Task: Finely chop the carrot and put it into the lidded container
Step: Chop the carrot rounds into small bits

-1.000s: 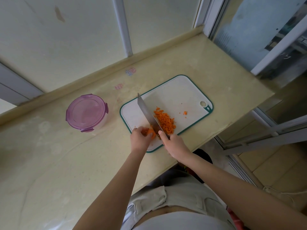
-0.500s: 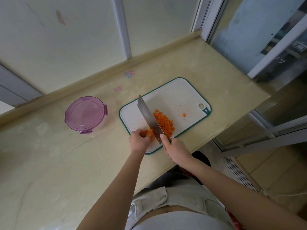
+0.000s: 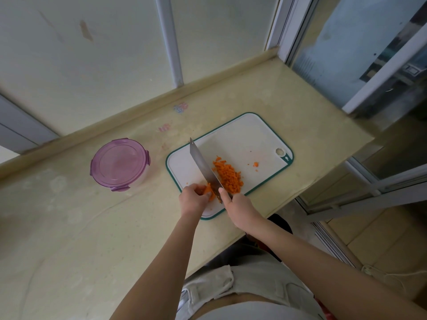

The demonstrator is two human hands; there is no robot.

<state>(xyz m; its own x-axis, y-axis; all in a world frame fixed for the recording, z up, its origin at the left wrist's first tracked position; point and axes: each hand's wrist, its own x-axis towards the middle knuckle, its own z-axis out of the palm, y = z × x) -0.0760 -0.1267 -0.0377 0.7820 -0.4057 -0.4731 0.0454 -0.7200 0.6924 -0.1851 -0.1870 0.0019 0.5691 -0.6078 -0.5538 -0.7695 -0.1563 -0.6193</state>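
Observation:
A white cutting board (image 3: 249, 137) with a green rim lies on the beige counter. A heap of finely chopped carrot (image 3: 228, 175) sits on it to the right of the knife (image 3: 202, 163). My right hand (image 3: 239, 207) grips the knife's handle, the blade slanting away across the board. My left hand (image 3: 193, 199) pins down the uncut carrot strips (image 3: 209, 190) just left of the blade. The round container (image 3: 120, 163) with a purple clip lid stands shut on the counter, left of the board.
A stray carrot bit (image 3: 255, 164) lies near the board's hanging hole. The counter's front edge (image 3: 300, 192) runs close behind the board on the right. A raised ledge (image 3: 138, 109) and frosted window panels back the counter.
The knife blade has shifted slightly over the carrot strips, and the view has drifted a little. Both hands keep their holds.

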